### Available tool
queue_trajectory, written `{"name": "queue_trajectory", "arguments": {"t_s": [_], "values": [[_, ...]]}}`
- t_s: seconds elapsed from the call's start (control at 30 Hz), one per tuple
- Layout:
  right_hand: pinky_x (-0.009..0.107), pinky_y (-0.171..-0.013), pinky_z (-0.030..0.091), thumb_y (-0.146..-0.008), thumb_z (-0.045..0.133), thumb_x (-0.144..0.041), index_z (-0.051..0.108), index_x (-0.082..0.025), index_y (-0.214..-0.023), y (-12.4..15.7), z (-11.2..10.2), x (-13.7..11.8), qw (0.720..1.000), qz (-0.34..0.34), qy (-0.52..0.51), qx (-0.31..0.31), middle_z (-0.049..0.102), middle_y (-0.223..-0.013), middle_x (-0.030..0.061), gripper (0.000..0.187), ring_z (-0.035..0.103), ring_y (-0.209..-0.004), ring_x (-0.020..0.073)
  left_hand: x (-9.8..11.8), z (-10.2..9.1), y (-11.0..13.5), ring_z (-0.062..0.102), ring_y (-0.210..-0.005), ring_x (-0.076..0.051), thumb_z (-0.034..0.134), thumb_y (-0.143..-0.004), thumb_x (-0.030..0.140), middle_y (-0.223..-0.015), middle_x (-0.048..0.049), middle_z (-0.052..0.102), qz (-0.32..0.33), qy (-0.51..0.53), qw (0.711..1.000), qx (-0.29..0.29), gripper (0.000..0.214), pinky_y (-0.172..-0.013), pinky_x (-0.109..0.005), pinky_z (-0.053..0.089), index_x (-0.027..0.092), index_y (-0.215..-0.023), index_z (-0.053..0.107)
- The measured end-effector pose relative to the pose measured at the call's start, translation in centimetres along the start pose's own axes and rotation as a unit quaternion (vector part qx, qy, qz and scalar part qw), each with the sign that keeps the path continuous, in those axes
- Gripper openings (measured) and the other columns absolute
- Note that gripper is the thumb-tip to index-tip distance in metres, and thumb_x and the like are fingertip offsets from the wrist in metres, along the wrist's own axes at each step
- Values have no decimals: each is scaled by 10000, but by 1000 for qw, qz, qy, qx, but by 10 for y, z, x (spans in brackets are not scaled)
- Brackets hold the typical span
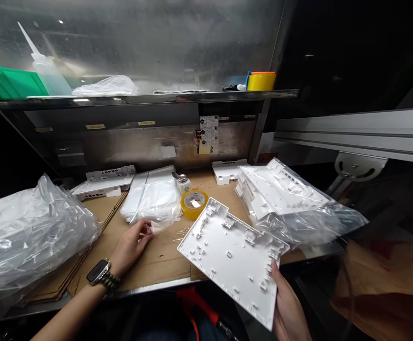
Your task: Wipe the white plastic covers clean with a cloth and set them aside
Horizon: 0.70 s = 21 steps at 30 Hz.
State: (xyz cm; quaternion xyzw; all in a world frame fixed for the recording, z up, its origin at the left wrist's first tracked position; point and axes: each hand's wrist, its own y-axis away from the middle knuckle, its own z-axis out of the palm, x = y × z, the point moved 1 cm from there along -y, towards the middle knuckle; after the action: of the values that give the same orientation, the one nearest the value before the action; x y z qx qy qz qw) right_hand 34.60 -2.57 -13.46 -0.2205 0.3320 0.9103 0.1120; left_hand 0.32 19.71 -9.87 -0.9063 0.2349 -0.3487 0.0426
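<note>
My right hand [289,303] grips a white plastic housing panel [235,265] by its right edge. The panel is tilted over the front edge of the bench, its inner side with small clips and posts facing me. My left hand [135,244], with a watch on the wrist, has its fingers curled together at the near edge of a stack of clear plastic bags [153,194], closed on a bag's corner. A roll of yellow tape [194,204] lies just right of the stack, beside a small white bottle with a metal top [183,183].
Bagged white panels lie in a pile at left [32,222] and another at right [291,199]. White housings [107,181] stand along the back. A metal shelf [157,98] spans above, holding a green bin [11,83] and a yellow container [261,81]. A red-handled tool [201,305] is below the bench edge.
</note>
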Motion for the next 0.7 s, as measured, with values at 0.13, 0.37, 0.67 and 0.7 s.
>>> {"name": "queue_trajectory", "arguments": {"t_s": [0.13, 0.37, 0.67, 0.7], "values": [[482, -1025, 582, -789, 845, -464, 635, -151, -1343, 2, 5, 1, 1000, -8, 11, 3, 791, -1174, 111, 670, 730, -1146, 337, 9, -7, -3, 713, -950, -329, 512, -960, 535, -998, -90, 754, -27, 14, 999, -20, 361, -860, -494, 523, 249, -1175, 465], [458, -921, 612, -762, 861, -502, 666, -162, -1271, -4, -2, 8, 997, -4, 75, -22, 816, -1051, 92, 642, 761, -1049, 327, 27, -14, 0, 704, -888, -312, 690, -860, 498, -915, -60, 762, -61, 104, 992, -47, 385, -835, -466, 492, 259, -1069, 472], [305, -715, 515, -859, 763, -533, 790, -183, -1094, -2, 37, 39, 914, 11, 262, -309, 802, -961, 104, 423, 753, -914, 260, 52, 18, -7, 667, -712, -146, 831, -786, 444, -741, 39, 697, -104, 348, 923, -127, 461, -705, -281, 510, 234, -978, 468], [313, -753, 512, -881, 736, -544, 776, -199, -1160, -3, 47, 42, 896, 9, 283, -341, 798, -1029, 109, 446, 745, -961, 260, 56, 21, -7, 680, -758, -151, 812, -808, 449, -792, 18, 717, -103, 364, 914, -143, 440, -737, -293, 522, 227, -1001, 484]]}}
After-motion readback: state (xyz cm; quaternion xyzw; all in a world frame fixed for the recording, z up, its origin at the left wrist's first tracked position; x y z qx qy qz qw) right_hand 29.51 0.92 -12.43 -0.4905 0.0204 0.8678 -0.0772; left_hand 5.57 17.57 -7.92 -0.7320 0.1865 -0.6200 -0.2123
